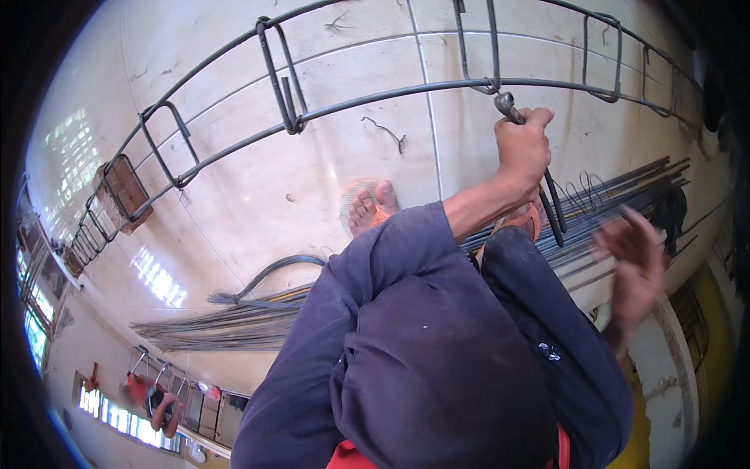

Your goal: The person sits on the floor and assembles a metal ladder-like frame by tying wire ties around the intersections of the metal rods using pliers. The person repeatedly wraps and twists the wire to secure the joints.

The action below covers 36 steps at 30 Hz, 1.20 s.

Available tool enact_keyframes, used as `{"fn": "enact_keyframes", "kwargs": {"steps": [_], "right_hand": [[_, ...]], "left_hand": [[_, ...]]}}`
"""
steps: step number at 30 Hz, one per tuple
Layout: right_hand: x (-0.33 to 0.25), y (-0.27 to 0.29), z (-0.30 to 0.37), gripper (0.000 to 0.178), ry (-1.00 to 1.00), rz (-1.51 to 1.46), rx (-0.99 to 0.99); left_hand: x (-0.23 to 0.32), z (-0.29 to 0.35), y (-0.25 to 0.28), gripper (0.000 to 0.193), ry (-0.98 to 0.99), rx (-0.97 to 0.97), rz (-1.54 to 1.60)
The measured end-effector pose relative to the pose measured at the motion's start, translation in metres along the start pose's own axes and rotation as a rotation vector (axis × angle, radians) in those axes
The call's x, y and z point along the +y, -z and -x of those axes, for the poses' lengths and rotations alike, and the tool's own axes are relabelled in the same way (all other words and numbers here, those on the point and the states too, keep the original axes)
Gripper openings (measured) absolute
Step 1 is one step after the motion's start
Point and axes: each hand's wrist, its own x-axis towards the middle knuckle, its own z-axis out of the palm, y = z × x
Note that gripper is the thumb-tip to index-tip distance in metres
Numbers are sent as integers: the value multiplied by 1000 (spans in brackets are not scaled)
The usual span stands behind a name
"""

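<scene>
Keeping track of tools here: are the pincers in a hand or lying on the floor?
In hand: the left hand is closed around the pincers, their head showing beyond the fist, near the steel frame.

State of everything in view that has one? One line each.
Left hand: closed around pincers
Pincers: held, head at the steel cage
Steel cage: stirrups fitted on long bars
Right hand: open, motion-blurred, no tool visible in it
Steel rods: bundled, lying on floor
Wire scrap: bent, loose on floor
Orange sandals: worn
</scene>
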Motion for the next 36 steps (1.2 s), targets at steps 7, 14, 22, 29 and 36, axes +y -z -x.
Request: {"fn": "enact_keyframes", "kwargs": {"steps": [7, 14, 22, 29, 36], "right_hand": [[60, -76, -40, 69, 239, 919, 83], [62, -80, -50, 32, 103, 712, 2], [61, -27, -70, 21, -943, -891, -797], [68, -36, -79, 39, -580, -350, -592], [71, -69, -54, 40, -37, 396, -117]], "left_hand": [[-3, -2, -7, 36, -29, 61, -6], [3, 1, -5, 37, -17, 114, -76], [23, 13, 22, 25, 26, -207, -65], [8, 7, 9, 19, 216, -230, 122], [-2, 2, 3, 39, -81, 187, -234]]}}
